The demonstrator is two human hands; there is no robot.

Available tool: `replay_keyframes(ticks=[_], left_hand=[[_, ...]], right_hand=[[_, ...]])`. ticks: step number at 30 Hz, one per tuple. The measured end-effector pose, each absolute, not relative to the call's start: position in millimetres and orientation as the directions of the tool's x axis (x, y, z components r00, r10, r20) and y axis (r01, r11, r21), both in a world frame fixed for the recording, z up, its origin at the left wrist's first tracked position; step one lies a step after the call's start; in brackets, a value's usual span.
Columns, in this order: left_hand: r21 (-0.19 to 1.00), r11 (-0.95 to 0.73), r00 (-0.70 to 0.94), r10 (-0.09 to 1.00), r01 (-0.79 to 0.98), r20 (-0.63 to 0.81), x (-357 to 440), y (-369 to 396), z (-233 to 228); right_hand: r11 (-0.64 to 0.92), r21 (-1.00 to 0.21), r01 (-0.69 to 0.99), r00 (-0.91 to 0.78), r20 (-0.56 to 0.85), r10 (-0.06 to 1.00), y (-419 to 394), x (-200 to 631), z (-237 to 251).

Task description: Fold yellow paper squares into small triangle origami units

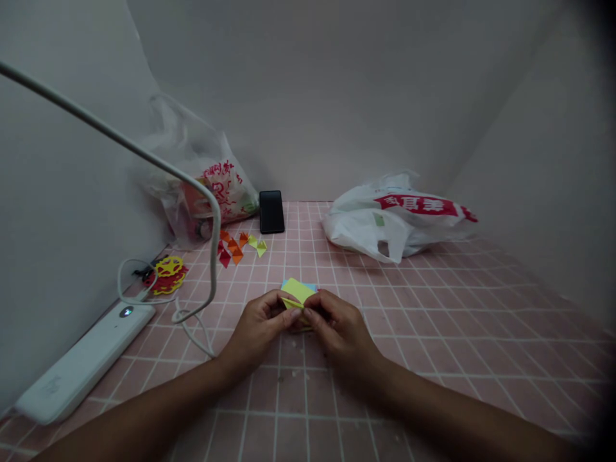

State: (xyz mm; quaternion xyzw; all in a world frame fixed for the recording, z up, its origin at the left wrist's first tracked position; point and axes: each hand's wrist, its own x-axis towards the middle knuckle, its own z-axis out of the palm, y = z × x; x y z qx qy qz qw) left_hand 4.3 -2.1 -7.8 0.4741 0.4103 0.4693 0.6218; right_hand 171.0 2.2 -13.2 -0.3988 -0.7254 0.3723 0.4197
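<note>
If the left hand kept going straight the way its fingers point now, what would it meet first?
Probably the right hand: the left hand points right, its fingers already on the small yellow folded paper piece pinched between both hands. Depth is unclear.

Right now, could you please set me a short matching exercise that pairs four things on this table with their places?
Things:
1. black phone
2. white plastic bag
3. yellow paper
4. white lamp base

Places:
A. near left edge of the table
B. between the left hand and right hand
C. upright against the back wall
D. far right, lying on its side

Pairs: 1-C, 2-D, 3-B, 4-A
</note>
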Motion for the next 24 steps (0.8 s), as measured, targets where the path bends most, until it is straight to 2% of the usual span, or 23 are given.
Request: replay_keyframes(ticks=[11, 24], left_hand=[[0.983, 0.080, 0.201, 0.979, -0.163, -0.047, 2.0, -2.2, -8.4], [0.916, 0.180, 0.156, 0.979, -0.357, -0.132, 1.5, -1.1, -15.6]], right_hand=[[0.368, -0.897, 0.244, -0.330, 0.281, 0.901, 2.3, 170.4, -16.8], [0.223, -0.964, 0.142, -0.278, 0.177, 0.944, 4.2, 169.5, -17.0]])
